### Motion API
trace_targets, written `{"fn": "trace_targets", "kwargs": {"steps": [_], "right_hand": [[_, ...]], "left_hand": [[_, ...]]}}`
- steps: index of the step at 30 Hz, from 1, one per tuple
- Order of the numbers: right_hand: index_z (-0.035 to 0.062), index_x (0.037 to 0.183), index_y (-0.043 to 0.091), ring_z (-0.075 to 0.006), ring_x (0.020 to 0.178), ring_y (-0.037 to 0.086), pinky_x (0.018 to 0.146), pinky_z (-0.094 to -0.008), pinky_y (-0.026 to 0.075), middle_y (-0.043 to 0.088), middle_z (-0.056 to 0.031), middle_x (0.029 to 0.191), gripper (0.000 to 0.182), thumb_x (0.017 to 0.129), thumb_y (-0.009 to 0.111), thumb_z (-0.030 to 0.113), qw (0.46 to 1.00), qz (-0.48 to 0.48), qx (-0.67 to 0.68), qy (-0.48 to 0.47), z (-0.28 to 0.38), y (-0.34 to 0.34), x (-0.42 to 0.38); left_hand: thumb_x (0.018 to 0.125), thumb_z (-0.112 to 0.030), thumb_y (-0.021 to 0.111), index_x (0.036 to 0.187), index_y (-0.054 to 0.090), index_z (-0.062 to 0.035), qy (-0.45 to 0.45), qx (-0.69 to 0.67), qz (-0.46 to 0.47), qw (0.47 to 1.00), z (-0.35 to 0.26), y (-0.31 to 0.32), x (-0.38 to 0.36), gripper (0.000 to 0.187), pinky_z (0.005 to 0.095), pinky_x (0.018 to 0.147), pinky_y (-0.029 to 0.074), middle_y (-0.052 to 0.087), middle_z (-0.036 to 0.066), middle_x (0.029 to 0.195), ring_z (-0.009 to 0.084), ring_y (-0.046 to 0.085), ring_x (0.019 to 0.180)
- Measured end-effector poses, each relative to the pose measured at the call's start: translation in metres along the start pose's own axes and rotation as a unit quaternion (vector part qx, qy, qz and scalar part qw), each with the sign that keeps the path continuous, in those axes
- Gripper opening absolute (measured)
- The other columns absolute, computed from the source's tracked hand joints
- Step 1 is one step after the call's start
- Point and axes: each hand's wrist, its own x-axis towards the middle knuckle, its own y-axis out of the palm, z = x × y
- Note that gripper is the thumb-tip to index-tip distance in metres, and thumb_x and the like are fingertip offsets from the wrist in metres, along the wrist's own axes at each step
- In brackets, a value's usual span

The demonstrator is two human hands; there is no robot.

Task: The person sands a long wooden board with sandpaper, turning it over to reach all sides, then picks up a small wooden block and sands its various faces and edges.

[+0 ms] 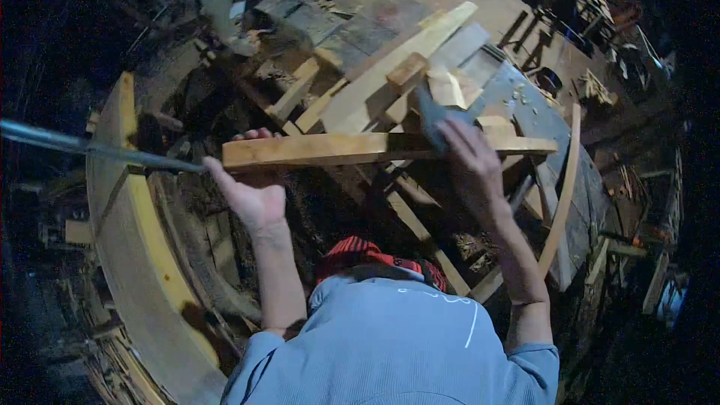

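Observation:
A curved length of wood (315,149) lies crosswise in front of me, its pale edge turned up. My left hand (255,191) grips its left end from below, thumb on the near side and fingertips showing over the far side. My right hand (476,161) is closed on a blue-grey, flat-looking piece (433,116), which overlaps the wood right of its middle. Motion blurs that piece, and I cannot tell its exact kind. The wood's right end runs on past the right hand.
Wooden planks (375,90) and offcuts are heaped beyond the wood. A blue-grey board (514,94) and a thin curved strip (566,187) stand at right. A large curved timber (142,240) fills the left side. A metal rod (97,146) reaches in from the left.

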Motion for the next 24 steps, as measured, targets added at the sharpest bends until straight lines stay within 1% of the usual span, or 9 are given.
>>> {"fn": "trace_targets", "kwargs": {"steps": [3,4,6,7,9,12,16,21,24], "right_hand": [[0.0147,0.120,0.048,-0.0271,0.116,0.042,0.098,-0.0412,0.030,0.044,-0.0103,0.126,0.050,0.071,0.061,0.013,0.993,0.103,0.039,-0.043,0.066,0.009,0.017],[0.0188,0.120,0.047,-0.0294,0.116,0.041,0.099,-0.0432,0.029,0.041,-0.0105,0.129,0.051,0.072,0.063,0.018,0.989,0.117,-0.015,-0.088,0.074,0.018,0.018],[0.0241,0.124,0.045,-0.0360,0.122,0.031,0.101,-0.0483,0.023,0.033,-0.0134,0.134,0.048,0.077,0.056,0.021,0.985,0.150,0.062,-0.065,0.090,0.020,0.029],[0.0241,0.124,0.045,-0.0360,0.122,0.031,0.101,-0.0483,0.023,0.033,-0.0134,0.134,0.048,0.077,0.056,0.021,0.984,0.155,0.059,-0.067,0.091,0.014,0.035],[0.0255,0.117,0.049,-0.0355,0.125,0.025,0.102,-0.0485,0.020,0.027,-0.0126,0.137,0.052,0.068,0.067,0.028,0.968,0.198,0.141,-0.058,0.089,0.003,0.048],[0.0238,0.109,0.052,-0.0354,0.128,0.018,0.103,-0.0492,0.017,0.024,-0.0124,0.138,0.046,0.067,0.069,0.032,0.960,0.218,0.166,-0.049,0.081,0.012,0.054],[0.0178,0.101,0.052,-0.0345,0.127,0.022,0.102,-0.0499,0.021,0.027,-0.0111,0.136,0.039,0.068,0.069,0.027,0.961,0.197,0.182,-0.059,0.072,0.036,0.056],[0.0178,0.118,0.042,-0.0356,0.120,0.031,0.100,-0.0479,0.024,0.030,-0.0119,0.133,0.064,0.062,0.072,0.030,0.958,0.179,0.222,-0.017,0.073,0.042,0.058],[0.0179,0.127,0.033,-0.0366,0.117,0.033,0.099,-0.0465,0.026,0.032,-0.0137,0.130,0.080,0.059,0.073,0.031,0.974,0.173,0.145,0.007,0.076,0.046,0.058]], "left_hand": [[0.083,-0.047,0.048,0.094,0.052,-0.0024,-0.025,-0.045,-0.039,0.998,-0.001,0.002,-0.005,0.046,0.0441,0.093,0.035,0.055,0.015,0.099,0.0311,0.049,0.101],[0.083,-0.047,0.048,0.094,0.052,-0.0024,-0.021,-0.047,-0.042,0.998,-0.001,0.001,-0.006,0.046,0.0441,0.093,0.035,0.055,0.015,0.099,0.0311,0.049,0.101],[0.084,-0.044,0.049,0.095,0.051,-0.0027,-0.040,-0.075,-0.018,0.996,-0.001,-0.002,-0.005,0.043,0.0460,0.093,0.034,0.055,0.015,0.101,0.0315,0.049,0.102],[0.084,-0.043,0.049,0.095,0.050,-0.0031,-0.048,-0.085,-0.044,0.994,-0.001,-0.004,-0.004,0.041,0.0473,0.094,0.033,0.054,0.015,0.103,0.0317,0.048,0.103],[0.084,-0.042,0.049,0.095,0.050,-0.0033,-0.056,-0.091,-0.043,0.993,0.000,-0.010,-0.004,0.040,0.0470,0.094,0.033,0.053,0.015,0.103,0.0319,0.048,0.103],[0.085,-0.040,0.049,0.094,0.051,-0.0036,-0.062,-0.087,-0.030,0.994,0.000,-0.015,-0.002,0.038,0.0465,0.094,0.034,0.053,0.014,0.102,0.0319,0.048,0.102],[0.086,-0.039,0.047,0.093,0.051,-0.0039,-0.060,-0.086,-0.027,0.994,0.003,-0.018,0.003,0.035,0.0459,0.094,0.034,0.054,0.013,0.098,0.0315,0.049,0.101],[0.087,-0.038,0.046,0.093,0.051,-0.0040,-0.071,-0.075,-0.010,0.995,0.004,-0.026,0.006,0.035,0.0454,0.094,0.034,0.054,0.013,0.096,0.0312,0.049,0.101],[0.087,-0.038,0.047,0.093,0.051,-0.0040,-0.070,-0.075,0.004,0.995,0.003,-0.026,0.006,0.035,0.0452,0.095,0.033,0.054,0.013,0.097,0.0317,0.048,0.103]]}}
